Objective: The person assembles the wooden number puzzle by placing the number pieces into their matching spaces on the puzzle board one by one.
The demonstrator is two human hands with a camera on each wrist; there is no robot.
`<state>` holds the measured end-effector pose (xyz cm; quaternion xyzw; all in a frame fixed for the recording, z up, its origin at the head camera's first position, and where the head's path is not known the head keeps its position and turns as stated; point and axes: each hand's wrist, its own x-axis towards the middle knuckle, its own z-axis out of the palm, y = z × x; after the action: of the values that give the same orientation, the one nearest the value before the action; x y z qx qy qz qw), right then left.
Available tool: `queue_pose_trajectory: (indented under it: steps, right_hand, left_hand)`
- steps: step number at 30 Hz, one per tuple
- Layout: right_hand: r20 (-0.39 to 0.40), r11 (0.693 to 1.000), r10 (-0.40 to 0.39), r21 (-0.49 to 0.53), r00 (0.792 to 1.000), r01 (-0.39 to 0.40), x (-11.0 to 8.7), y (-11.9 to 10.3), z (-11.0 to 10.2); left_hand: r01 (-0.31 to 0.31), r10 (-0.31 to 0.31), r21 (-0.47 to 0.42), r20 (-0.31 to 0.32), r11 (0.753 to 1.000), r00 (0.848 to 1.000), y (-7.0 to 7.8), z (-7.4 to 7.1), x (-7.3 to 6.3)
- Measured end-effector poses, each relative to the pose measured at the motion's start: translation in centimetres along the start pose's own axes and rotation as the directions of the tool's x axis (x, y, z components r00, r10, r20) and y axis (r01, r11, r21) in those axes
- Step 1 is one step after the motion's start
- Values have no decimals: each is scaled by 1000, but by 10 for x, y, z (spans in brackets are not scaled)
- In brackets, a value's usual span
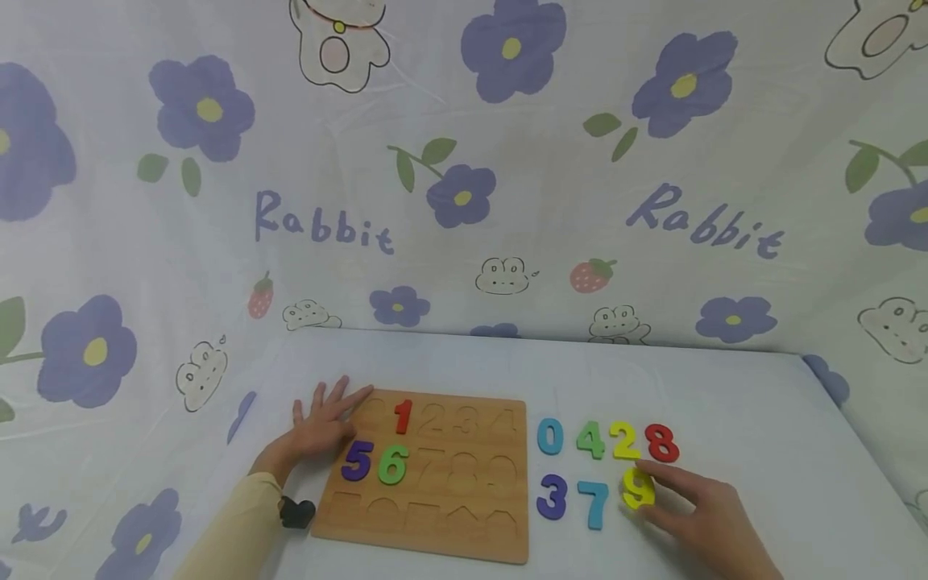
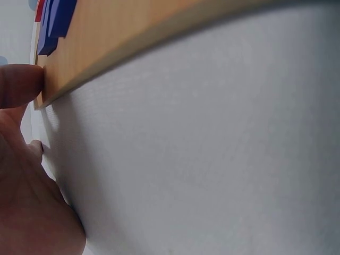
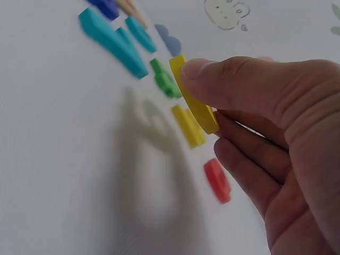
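Note:
My right hand (image 1: 699, 511) pinches a yellow number 9 (image 1: 638, 489) between thumb and fingers. In the right wrist view the yellow 9 (image 3: 194, 98) is held above the white table, its shadow falling below it. My left hand (image 1: 322, 427) rests at the upper left edge of a wooden number board (image 1: 464, 540), fingers spread and the thumb touching the board's side. Set on the board are a red 1 (image 1: 403, 416), a purple 5 (image 1: 358, 461) and a green 6 (image 1: 393, 465). Its other recesses show bare wood.
Right of the board lie a blue 0 (image 1: 550, 436), green 4 (image 1: 590, 440), yellow 2 (image 1: 624, 441), red 8 (image 1: 662, 443), purple 3 (image 1: 553, 496) and blue 7 (image 1: 594, 503). A patterned cloth (image 1: 551, 145) hangs behind the white table (image 1: 783, 435).

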<state>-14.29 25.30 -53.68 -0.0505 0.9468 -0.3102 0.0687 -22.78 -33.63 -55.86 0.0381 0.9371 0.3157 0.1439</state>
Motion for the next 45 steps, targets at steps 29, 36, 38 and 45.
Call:
queue_pose_trajectory:
  steps: [29, 36, 38, 45]
  right_hand:
    - [-85, 955, -274, 93, 958, 282, 23, -98, 12]
    - [-45, 947, -293, 123, 955, 296, 31, -109, 26]
    - [-39, 945, -301, 125, 953, 303, 33, -111, 31]
    - [-4, 936, -332, 123, 943, 330, 39, -122, 47]
  left_hand:
    - [-8, 8, 0, -6, 1000, 1000, 3, 1, -2]
    - [-5, 5, 8, -9, 1000, 1000, 4, 0, -4]
    - [-1, 1, 3, 1, 1000, 1000, 5, -1, -4]
    - [21, -21, 24, 11, 999, 1000, 7, -1, -4]
